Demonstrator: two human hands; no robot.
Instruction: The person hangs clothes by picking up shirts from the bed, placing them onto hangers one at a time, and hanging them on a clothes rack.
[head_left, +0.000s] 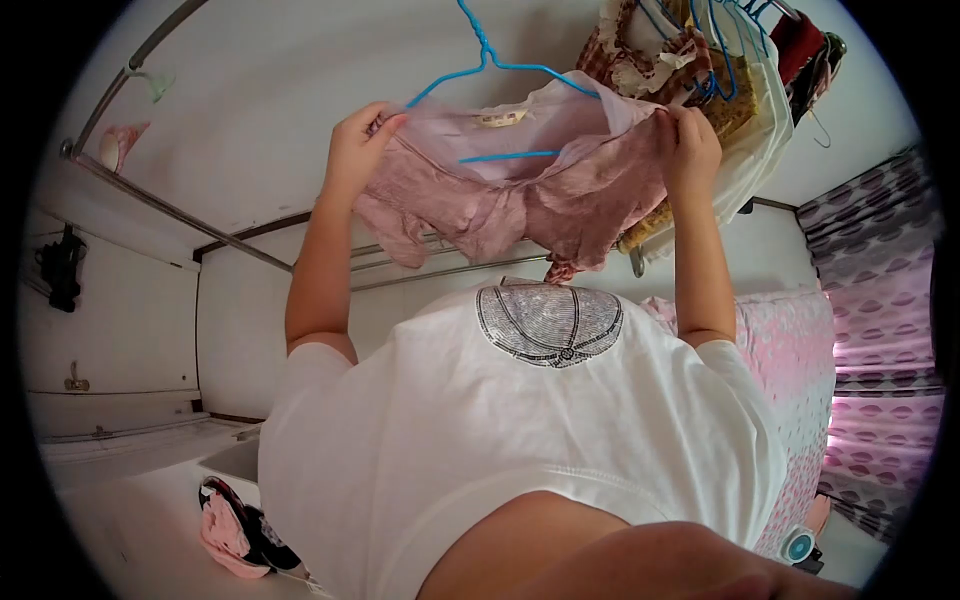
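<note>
A sheer pink garment is stretched between my two hands on a blue wire hanger. At its left shoulder my left hand is closed, pinching the fabric. My right hand is closed on the other shoulder, beside the hanging clothes. The hanger's hook points up, and its lower bar shows through the wide neckline, where a small pale label is sewn.
Several clothes on hangers hang from a metal rail at the upper right. Another metal rail runs along the left. A pink bed cover and patterned curtains are at the right. Dark and pink items lie lower left.
</note>
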